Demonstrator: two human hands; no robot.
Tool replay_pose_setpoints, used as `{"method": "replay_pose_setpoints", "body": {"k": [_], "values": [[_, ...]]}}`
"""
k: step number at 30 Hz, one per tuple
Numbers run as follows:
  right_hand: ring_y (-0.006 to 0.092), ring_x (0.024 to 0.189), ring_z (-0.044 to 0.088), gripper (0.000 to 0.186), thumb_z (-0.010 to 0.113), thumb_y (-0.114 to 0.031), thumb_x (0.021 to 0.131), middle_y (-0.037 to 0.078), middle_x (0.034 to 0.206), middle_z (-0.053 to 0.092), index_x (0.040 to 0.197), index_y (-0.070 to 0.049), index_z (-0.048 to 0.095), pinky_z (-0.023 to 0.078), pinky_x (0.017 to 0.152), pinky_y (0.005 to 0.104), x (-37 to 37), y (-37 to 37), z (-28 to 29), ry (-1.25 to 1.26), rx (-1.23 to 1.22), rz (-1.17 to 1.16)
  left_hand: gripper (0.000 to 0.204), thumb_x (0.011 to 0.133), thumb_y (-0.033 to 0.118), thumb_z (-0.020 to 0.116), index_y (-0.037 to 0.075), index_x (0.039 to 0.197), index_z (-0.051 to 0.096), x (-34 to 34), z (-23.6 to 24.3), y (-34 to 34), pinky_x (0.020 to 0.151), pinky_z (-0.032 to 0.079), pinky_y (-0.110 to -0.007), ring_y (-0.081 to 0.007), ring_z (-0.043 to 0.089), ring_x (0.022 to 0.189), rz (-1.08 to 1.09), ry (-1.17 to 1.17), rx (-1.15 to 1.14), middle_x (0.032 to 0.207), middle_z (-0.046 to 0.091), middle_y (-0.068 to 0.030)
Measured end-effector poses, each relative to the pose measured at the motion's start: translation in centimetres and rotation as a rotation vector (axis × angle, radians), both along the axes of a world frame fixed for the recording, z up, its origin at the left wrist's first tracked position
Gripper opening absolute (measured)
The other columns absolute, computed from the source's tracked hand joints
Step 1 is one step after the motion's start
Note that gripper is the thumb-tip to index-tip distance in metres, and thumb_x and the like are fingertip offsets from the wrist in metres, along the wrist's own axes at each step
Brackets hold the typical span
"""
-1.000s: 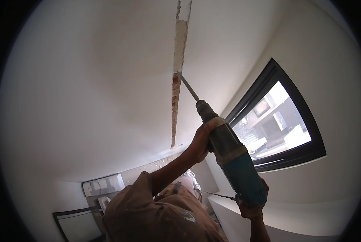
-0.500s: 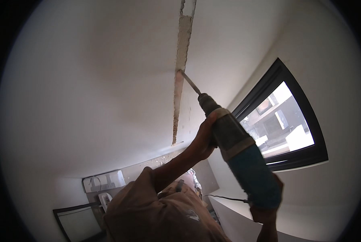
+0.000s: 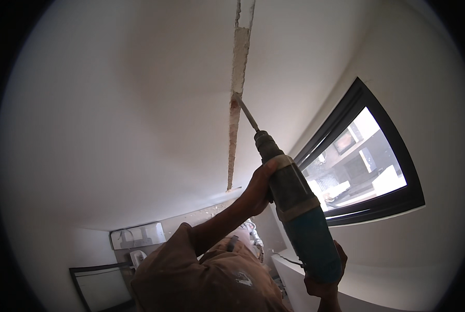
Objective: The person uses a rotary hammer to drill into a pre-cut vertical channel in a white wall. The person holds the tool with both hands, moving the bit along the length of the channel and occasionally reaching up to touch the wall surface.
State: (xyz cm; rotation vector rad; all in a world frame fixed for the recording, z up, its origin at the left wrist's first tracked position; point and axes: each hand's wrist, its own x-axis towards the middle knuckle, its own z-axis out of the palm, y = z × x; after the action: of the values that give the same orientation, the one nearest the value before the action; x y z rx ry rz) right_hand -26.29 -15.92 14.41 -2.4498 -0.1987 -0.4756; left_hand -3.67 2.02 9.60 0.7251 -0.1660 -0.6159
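A large teal-and-dark rotary hammer [image 3: 308,236] angles up to the left across the centre. Its long chisel bit [image 3: 248,114] meets a rough chased groove [image 3: 233,130] in the white wall [image 3: 128,130]; the groove is pale plaster at the top and reddish lower down. My left hand [image 3: 261,184] is wrapped round the front of the hammer behind the chuck. My right hand [image 3: 323,281] grips the rear end, partly hidden behind the body. A cord runs from that end.
A black-framed window [image 3: 415,166] is in the white wall on the right. At lower left are a dark-framed glass panel [image 3: 100,288] and a pale panel [image 3: 138,238]. A white ledge [image 3: 362,296] runs lower right. My brown shirt [image 3: 211,281] fills the lower middle.
The bit stays at the groove. The hammer's rear swung right half a second ago and has come back left and down since; the whole view has shifted slightly with it.
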Motion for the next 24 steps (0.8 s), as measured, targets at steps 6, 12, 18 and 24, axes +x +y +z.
{"method": "replay_pose_setpoints", "body": {"k": [6, 12, 18, 24], "values": [[0.0347, 0.114, 0.049, 0.08, 0.067, -0.009, 0.058, 0.022, 0.121, 0.048, 0.131, 0.005, 0.036, 0.041, 0.096, 0.0417, 1.0, 1.8, -0.3, 0.098, 0.261, -0.033, 0.069, 0.086, 0.061, 0.051, 0.006, 0.125, 0.041, 1.1, -0.4, 1.0, 0.096, 0.046, -0.038, -0.0215, 0.056, 0.106, 0.029, 0.024, -0.01, 0.113, 0.054, -0.0108], [0.0281, 0.09, 0.066, 0.087, 0.074, -0.014, 0.058, 0.018, 0.102, 0.064, 0.132, 0.004, 0.032, 0.054, 0.078, 0.0372, 3.7, 2.6, 0.1, 0.016, 0.078, 0.02, 0.066, 0.087, 0.06, 0.05, 0.005, 0.123, 0.043, 3.0, -1.7, 1.2, 0.094, 0.047, -0.037, -0.021, 0.057, 0.105, 0.067, 0.123, -0.054, 0.111, 0.055, -0.0104], [0.0279, 0.092, 0.066, 0.088, 0.071, -0.01, 0.059, 0.019, 0.103, 0.063, 0.135, 0.003, 0.028, 0.052, 0.081, 0.0373, 4.3, 2.6, 1.2, 0.027, 0.024, 0.044, 0.06, 0.089, 0.056, 0.05, 0.005, 0.119, 0.046, 2.6, -1.2, 1.1, 0.09, 0.049, -0.036, -0.0206, 0.058, 0.102, 0.074, 0.17, -0.043, 0.108, 0.057, -0.0096], [0.0306, 0.115, 0.05, 0.081, 0.063, -0.003, 0.064, 0.022, 0.125, 0.045, 0.136, 0.006, 0.028, 0.041, 0.097, 0.0407, 2.7, 3.5, -0.7, 0.27, 0.489, -0.017, 0.06, 0.086, 0.059, 0.053, 0.007, 0.116, 0.048, 2.1, -2.4, 1.3, 0.092, 0.047, -0.037, -0.0205, 0.059, 0.1, 0.066, 0.187, -0.096, 0.104, 0.058, -0.0087]]}}
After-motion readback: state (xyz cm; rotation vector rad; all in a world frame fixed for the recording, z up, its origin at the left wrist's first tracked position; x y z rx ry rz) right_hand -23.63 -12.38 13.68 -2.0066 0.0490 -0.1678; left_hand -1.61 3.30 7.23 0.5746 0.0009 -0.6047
